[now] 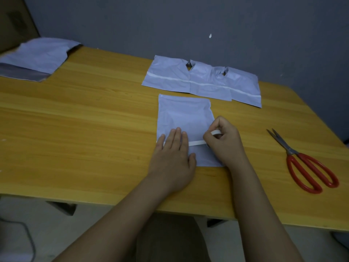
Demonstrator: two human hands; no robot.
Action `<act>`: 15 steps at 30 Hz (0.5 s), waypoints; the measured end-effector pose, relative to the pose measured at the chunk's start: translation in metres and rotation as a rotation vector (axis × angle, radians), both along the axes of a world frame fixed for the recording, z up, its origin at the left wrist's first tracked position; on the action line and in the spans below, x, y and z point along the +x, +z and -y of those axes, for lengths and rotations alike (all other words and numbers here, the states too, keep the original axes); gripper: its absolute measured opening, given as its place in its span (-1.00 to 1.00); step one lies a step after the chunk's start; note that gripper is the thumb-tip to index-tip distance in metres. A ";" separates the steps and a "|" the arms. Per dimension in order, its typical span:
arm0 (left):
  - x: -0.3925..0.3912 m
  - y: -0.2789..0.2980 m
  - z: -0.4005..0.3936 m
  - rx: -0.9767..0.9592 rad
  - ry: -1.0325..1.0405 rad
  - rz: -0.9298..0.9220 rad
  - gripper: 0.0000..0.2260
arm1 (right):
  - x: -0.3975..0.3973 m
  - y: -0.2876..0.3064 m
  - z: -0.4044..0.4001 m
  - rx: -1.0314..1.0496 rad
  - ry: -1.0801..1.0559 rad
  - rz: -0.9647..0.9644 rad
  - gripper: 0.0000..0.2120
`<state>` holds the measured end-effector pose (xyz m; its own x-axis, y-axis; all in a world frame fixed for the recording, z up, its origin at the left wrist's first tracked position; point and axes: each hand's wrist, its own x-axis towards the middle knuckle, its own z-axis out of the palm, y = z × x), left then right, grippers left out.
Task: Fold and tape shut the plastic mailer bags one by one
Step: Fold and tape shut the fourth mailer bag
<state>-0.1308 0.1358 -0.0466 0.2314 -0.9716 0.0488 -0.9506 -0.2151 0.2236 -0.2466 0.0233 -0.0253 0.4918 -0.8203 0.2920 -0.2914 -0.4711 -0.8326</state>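
On the wooden table [75, 114], the mailer bag [184, 118] lies at center. The left hand [174, 156] presses it flat, fingers straight and together. At its 3 o'clock, the right hand [222, 142] pinches what looks like the white strip [196, 143]. Scissors [302, 163] lie farther toward 3 o'clock.

Far-left mailer stack [34, 59] edge-cropped

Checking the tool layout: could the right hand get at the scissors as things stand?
Probably yes. The scissors lie on bare table to the right of the right hand, nothing between, but that hand would first have to drop the strip it pinches.
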 end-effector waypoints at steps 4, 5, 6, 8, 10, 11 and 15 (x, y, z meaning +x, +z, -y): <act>0.000 0.003 0.000 0.008 -0.002 -0.003 -0.40 | -0.004 0.002 0.003 0.085 0.065 0.033 -0.83; 0.000 0.004 0.000 0.014 -0.002 -0.004 -0.43 | -0.006 0.004 0.004 0.116 0.076 0.052 -0.82; 0.000 0.005 0.000 0.022 -0.001 -0.009 -0.45 | -0.008 0.006 0.004 0.141 0.087 0.061 -0.81; 0.000 0.006 0.000 0.039 -0.005 -0.016 -0.45 | -0.011 0.011 0.005 0.169 0.105 0.050 -0.81; 0.002 0.007 0.000 0.058 -0.015 -0.027 -0.45 | -0.015 0.014 0.007 0.187 0.108 0.024 -0.81; 0.004 0.007 0.000 0.068 -0.025 -0.029 -0.45 | -0.018 0.015 0.007 0.194 0.110 0.012 -0.82; 0.021 0.014 -0.004 0.124 -0.101 -0.013 -0.46 | -0.024 0.015 0.005 0.182 0.156 -0.011 -0.92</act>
